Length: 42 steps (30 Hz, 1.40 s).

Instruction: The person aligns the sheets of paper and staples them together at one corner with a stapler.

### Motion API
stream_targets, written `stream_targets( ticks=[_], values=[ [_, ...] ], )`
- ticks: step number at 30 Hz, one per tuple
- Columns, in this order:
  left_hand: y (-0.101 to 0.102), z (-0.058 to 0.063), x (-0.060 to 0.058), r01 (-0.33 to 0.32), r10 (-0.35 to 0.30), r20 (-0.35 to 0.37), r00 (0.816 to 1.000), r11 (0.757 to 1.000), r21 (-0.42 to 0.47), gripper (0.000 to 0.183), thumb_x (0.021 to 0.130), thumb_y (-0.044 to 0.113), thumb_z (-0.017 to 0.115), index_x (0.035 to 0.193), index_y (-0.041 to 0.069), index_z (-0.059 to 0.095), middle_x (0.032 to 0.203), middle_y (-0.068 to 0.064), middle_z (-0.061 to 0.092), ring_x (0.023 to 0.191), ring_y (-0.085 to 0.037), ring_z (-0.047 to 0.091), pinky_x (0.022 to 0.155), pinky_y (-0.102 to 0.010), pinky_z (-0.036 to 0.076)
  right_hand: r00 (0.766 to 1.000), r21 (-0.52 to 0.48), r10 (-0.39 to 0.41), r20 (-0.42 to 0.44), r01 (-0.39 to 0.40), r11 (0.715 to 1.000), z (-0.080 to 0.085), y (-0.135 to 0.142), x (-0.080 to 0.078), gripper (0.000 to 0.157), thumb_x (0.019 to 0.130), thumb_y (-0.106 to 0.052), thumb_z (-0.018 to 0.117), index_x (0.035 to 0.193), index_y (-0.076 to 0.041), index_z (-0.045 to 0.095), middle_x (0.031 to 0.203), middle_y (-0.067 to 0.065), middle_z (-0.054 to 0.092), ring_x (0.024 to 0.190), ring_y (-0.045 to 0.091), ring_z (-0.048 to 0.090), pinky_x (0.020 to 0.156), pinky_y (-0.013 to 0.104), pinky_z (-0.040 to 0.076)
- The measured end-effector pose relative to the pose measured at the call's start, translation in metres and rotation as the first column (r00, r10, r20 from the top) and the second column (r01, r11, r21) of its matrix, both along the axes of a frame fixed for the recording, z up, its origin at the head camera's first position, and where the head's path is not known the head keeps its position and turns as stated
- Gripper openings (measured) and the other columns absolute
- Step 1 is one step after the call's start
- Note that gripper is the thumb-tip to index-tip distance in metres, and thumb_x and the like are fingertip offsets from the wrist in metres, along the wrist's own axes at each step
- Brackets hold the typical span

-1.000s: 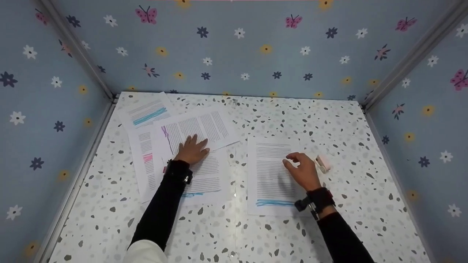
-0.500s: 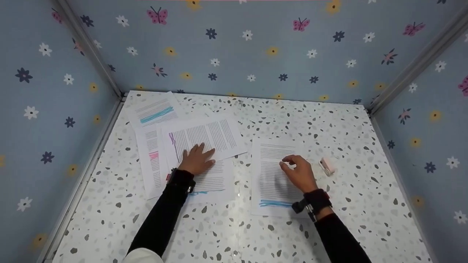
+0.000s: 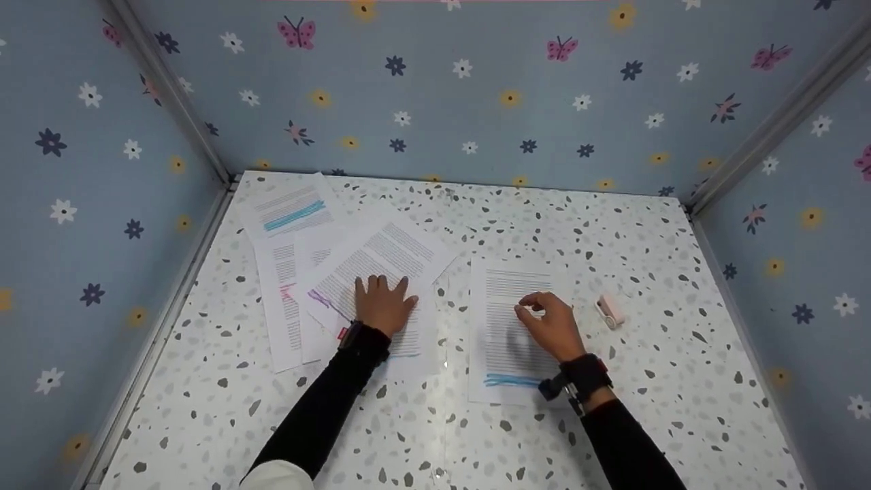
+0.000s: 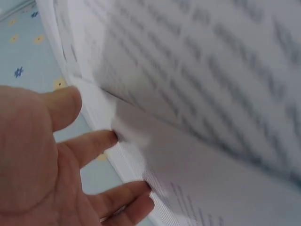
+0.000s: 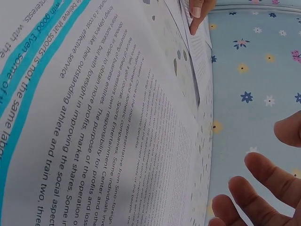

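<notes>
Touching a purple-marked printed sheet [image 3: 398,253] with its fingers, the left hand [image 3: 385,307] is resting just left of the middle of the frame. From where I'm standing, that sheet is lying aslant over other papers, its purple scribble showing at its lower left edge. The left fingers are reaching out fairly straight, spread from one another, with the thumb apart.

Below that sheet, a partly covered printed page [image 3: 412,340] is showing a thin blue line near its foot. Farther left, a pink-marked page [image 3: 286,327] is peeking out, and a blue-striped page [image 3: 291,212] is lying at the upper left of the pile.

Right of centre, the right hand [image 3: 554,327] is hovering over a printed page with blue lines [image 3: 507,320] across its bottom. Its fingers are bending loosely, and its thumb is standing apart from the fingertips.

Just beyond that hand, toward the right, a small pale pink device [image 3: 610,311] is sitting on the speckled worktop [image 3: 653,272]; I can't tell its kind. Blue walls [image 3: 435,88] patterned with flowers and butterflies are enclosing the back and sides.
</notes>
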<state>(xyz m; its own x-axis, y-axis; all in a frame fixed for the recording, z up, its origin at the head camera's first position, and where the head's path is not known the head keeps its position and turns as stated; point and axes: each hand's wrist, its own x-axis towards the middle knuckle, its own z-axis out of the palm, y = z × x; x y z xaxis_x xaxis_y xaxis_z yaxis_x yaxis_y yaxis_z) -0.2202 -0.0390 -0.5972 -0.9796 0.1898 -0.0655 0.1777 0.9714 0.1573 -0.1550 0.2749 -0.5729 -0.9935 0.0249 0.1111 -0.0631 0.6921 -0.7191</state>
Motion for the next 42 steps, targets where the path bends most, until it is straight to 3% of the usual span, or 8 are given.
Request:
stream_targets(
  ticks=[7,17,21,24,30,35,39,42],
  values=[
    [0.023,0.004,0.001,-0.027,0.028,0.008,1.000,0.993,-0.116,0.061,0.107,0.054,0.039,0.149,0.012,0.052,0.134,-0.026,0.053,0.130,-0.041,0.042,0.110,-0.058,0.028,1.000,-0.008,-0.002,-0.021,0.001,1.000,0.001,-0.003,-0.001,0.016,0.096,-0.021,0.072,0.106,-0.008,0.074,0.108,0.010,0.069,0.099,0.032,0.063,0.084,0.047,0.049],
    [0.030,0.010,-0.005,-0.045,0.049,0.032,0.998,0.994,-0.096,0.064,0.108,0.054,0.034,0.148,0.009,0.052,0.136,-0.026,0.052,0.131,-0.041,0.042,0.109,-0.058,0.029,1.000,-0.009,-0.025,-0.001,0.025,1.000,0.001,-0.006,-0.003,0.016,0.096,-0.024,0.071,0.104,-0.011,0.074,0.105,0.007,0.069,0.098,0.028,0.063,0.084,0.044,0.049],
    [0.025,0.012,-0.010,-0.081,0.081,-0.012,0.997,0.997,0.015,0.060,0.108,0.051,0.039,0.147,0.007,0.052,0.132,-0.028,0.055,0.127,-0.042,0.046,0.102,-0.057,0.037,1.000,-0.006,-0.019,-0.002,0.019,1.000,0.002,-0.007,-0.005,0.018,0.096,-0.024,0.071,0.106,-0.009,0.074,0.104,0.007,0.069,0.097,0.028,0.062,0.083,0.044,0.049],
    [0.013,0.019,-0.017,-0.119,0.126,-0.041,0.991,0.982,0.150,0.060,0.107,0.047,0.044,0.149,0.004,0.049,0.130,-0.031,0.054,0.123,-0.045,0.047,0.094,-0.058,0.043,1.000,-0.009,-0.011,-0.018,0.011,1.000,0.007,-0.012,-0.011,0.023,0.096,-0.024,0.072,0.110,-0.005,0.073,0.102,0.008,0.070,0.095,0.027,0.063,0.082,0.045,0.050],
    [-0.036,0.037,-0.044,-0.247,0.227,0.097,0.969,0.913,0.324,0.062,0.110,0.043,0.038,0.151,-0.004,0.040,0.140,-0.036,0.041,0.133,-0.049,0.036,0.100,-0.064,0.037,0.998,-0.131,0.002,0.066,0.006,0.991,0.023,-0.036,-0.033,0.030,0.098,-0.025,0.069,0.119,-0.004,0.070,0.101,0.008,0.071,0.093,0.028,0.066,0.080,0.041,0.052],
    [-0.079,0.038,-0.057,-0.355,0.290,0.221,0.931,0.859,0.369,0.064,0.110,0.042,0.031,0.140,-0.012,0.048,0.138,-0.039,0.041,0.132,-0.053,0.035,0.101,-0.067,0.035,0.963,-0.347,0.077,0.259,0.018,0.938,0.022,-0.070,-0.056,0.037,0.099,-0.022,0.066,0.128,0.001,0.064,0.110,0.020,0.070,0.098,0.036,0.069,0.080,0.039,0.057],
    [-0.097,0.030,-0.058,-0.400,0.304,0.298,0.905,0.847,0.350,0.068,0.110,0.044,0.026,0.137,-0.013,0.051,0.137,-0.039,0.045,0.129,-0.055,0.040,0.100,-0.067,0.038,0.917,-0.486,0.103,0.384,0.106,0.868,0.009,-0.094,-0.069,0.039,0.101,-0.017,0.062,0.130,0.009,0.060,0.119,0.027,0.066,0.103,0.037,0.069,0.086,0.040,0.057],
    [-0.100,0.025,-0.057,-0.406,0.306,0.311,0.900,0.848,0.339,0.068,0.110,0.044,0.026,0.137,-0.013,0.052,0.137,-0.039,0.046,0.128,-0.055,0.041,0.099,-0.067,0.039,0.895,-0.563,0.102,0.433,0.181,0.806,0.000,-0.108,-0.076,0.035,0.101,-0.012,0.059,0.125,0.013,0.061,0.116,0.026,0.065,0.100,0.032,0.068,0.089,0.040,0.055]
  ],
)
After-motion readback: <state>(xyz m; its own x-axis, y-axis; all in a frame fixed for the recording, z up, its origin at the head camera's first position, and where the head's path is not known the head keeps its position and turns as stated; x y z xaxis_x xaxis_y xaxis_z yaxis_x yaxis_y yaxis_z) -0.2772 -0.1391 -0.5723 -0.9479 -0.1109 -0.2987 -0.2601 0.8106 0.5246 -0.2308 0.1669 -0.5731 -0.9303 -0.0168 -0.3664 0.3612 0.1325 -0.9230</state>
